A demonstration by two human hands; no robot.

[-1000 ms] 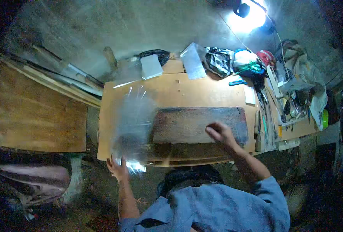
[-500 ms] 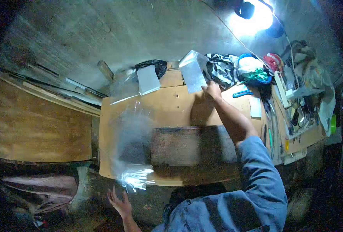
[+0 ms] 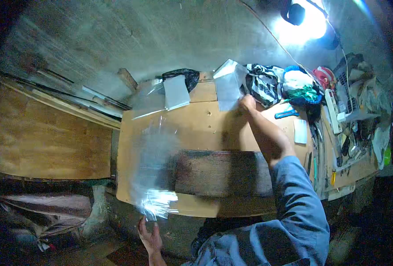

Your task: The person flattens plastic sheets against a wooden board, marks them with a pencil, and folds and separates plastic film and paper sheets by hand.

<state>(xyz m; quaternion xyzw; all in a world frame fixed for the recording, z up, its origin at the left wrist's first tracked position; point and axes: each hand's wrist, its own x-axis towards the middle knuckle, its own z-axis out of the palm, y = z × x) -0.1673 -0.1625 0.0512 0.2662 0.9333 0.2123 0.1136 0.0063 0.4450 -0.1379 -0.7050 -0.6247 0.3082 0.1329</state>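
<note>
My right hand (image 3: 248, 103) reaches to the back of the wooden table (image 3: 196, 119), its fingers closed at the right edge of a clear plastic sheet (image 3: 228, 91). Near the front left edge, my left hand (image 3: 151, 237) has its fingers apart, just below the shiny ends of a stack of clear plastic (image 3: 154, 155). That stack lies along the table's left side, over the left end of a dark worn board (image 3: 209, 173). A pale sheet (image 3: 177, 92) rests at the back, left of the sheet by my right hand.
Striped bag (image 3: 263, 84), white and green bundle (image 3: 299, 84) and blue cutter (image 3: 286, 114) lie at the back right. Tools and a white basket (image 3: 353, 113) are further right. A bright lamp (image 3: 300, 26) hangs above. Another wooden surface (image 3: 50, 133) stands left.
My right hand has moved from above the dark board to the clear sheet at the back. My left hand dropped below the plastic stack, then came back up close to its ends.
</note>
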